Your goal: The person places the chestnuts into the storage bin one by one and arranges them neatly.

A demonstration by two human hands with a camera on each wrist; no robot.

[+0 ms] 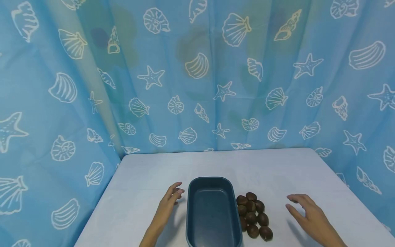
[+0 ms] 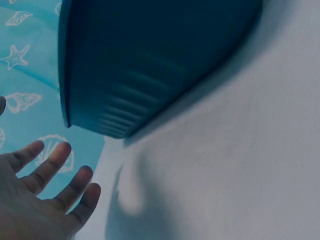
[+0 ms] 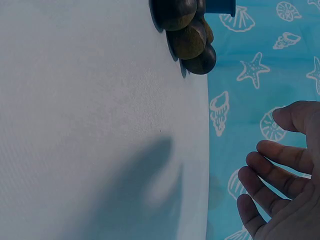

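Observation:
A dark blue rectangular tub point(image 1: 213, 219) stands on the white table with nothing inside its visible part. Against its right side lies a cluster of several brown chestnuts point(image 1: 251, 218), also seen at the top of the right wrist view as chestnuts point(image 3: 187, 40). My left hand point(image 1: 169, 202) hovers left of the tub, fingers loosely bent and apart from it. In the left wrist view the fingers of that hand point(image 2: 50, 187) are spread below the tub's ribbed wall point(image 2: 125, 100). Over the table right of the chestnuts, my right hand point(image 1: 308, 216) holds nothing, its fingers point(image 3: 275, 172) relaxed.
The white table point(image 1: 148, 171) ends at a back edge in front of a blue curtain point(image 1: 200, 92) printed with shells and starfish. The curtain also hangs along the left and right sides. Both hands cast shadows on the tabletop.

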